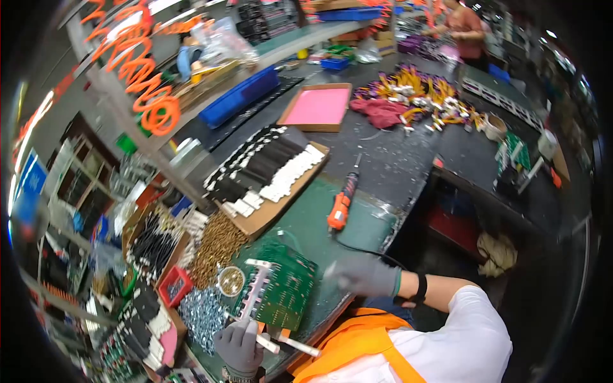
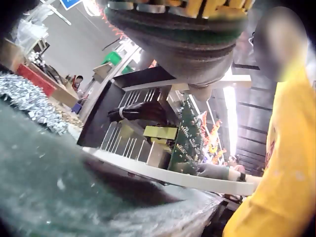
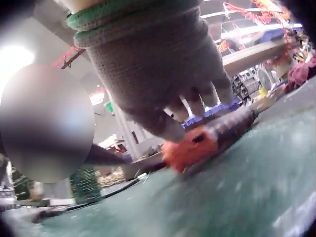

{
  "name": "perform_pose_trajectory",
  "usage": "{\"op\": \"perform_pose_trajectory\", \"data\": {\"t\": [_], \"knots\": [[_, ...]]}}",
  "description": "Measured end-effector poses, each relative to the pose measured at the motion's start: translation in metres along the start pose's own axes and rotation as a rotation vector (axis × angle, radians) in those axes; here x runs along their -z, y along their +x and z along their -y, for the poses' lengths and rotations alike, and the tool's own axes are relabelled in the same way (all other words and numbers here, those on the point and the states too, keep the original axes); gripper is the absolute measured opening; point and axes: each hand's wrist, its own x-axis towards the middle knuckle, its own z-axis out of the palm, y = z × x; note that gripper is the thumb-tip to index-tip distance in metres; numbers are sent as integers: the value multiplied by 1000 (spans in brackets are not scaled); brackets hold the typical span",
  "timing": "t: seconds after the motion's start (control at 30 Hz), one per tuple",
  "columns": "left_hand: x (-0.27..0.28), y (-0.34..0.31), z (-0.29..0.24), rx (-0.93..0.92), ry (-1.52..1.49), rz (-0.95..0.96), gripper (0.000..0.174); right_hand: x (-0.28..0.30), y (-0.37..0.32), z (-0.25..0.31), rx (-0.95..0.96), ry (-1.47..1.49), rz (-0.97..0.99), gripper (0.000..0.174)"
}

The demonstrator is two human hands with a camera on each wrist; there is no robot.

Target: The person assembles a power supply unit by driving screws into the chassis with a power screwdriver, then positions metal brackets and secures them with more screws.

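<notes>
A green circuit board (image 1: 294, 287) stands on the bench, joined to a frame with white rails (image 2: 143, 168), metal fins and dark wires. My gloved left hand (image 1: 239, 348) grips the near end of this assembly; in the left wrist view its thumb lies at the upper white rail. An orange and black electric screwdriver (image 1: 340, 207) lies on the green mat, its bit pointing away. My gloved right hand (image 1: 364, 276), blurred, is near the bench edge on the cable side of the screwdriver. In the right wrist view its spread fingers (image 3: 195, 103) overlap the orange handle.
Loose silver clips (image 1: 204, 316), brass-coloured screws (image 1: 220, 246) and a small round dish (image 1: 230, 281) lie left of the board. Beyond are a carton of black and white parts (image 1: 268, 169), a pink-lined box (image 1: 319, 105) and bundled wires (image 1: 415, 92). The screwdriver's cable (image 1: 370, 251) runs toward the edge.
</notes>
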Motion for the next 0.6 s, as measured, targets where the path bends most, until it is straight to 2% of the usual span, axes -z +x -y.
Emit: {"op": "perform_pose_trajectory", "data": {"t": [0.07,0.13,0.2,0.23,0.27,0.33,0.37,0.47,0.5,0.53,0.57,0.6], "knots": [[-6,27,-4,-4,-81,2,27,-20,-14,42,-394,413,330,44],[-13,49,-13,-54,-81,8,29,-66,-27,40,-170,679,84,51],[-21,68,-24,-58,-58,20,32,-72,-13,31,-154,856,242,58],[-26,72,-27,-43,-63,35,35,-54,-11,51,-477,1167,129,54],[-24,84,-36,-85,-79,35,35,-41,-9,62,-617,1133,-26,51],[-10,103,-61,-109,-41,-32,28,-75,-17,25,-298,977,-295,53],[-7,117,-74,-168,-50,-153,33,-59,-21,27,-308,969,-345,53],[4,140,-108,-219,-88,-149,32,-4,-46,47,-173,1128,-263,48],[14,153,-122,-283,-100,-133,33,18,-61,54,-208,1154,-271,47],[19,158,-131,-307,-193,-56,46,37,-80,60,-244,1179,-279,46],[21,168,-139,-379,-358,-69,52,48,-101,62,-180,1253,-400,44],[20,178,-146,-449,-528,-79,58,59,-125,65,-212,1297,-477,44]]}}
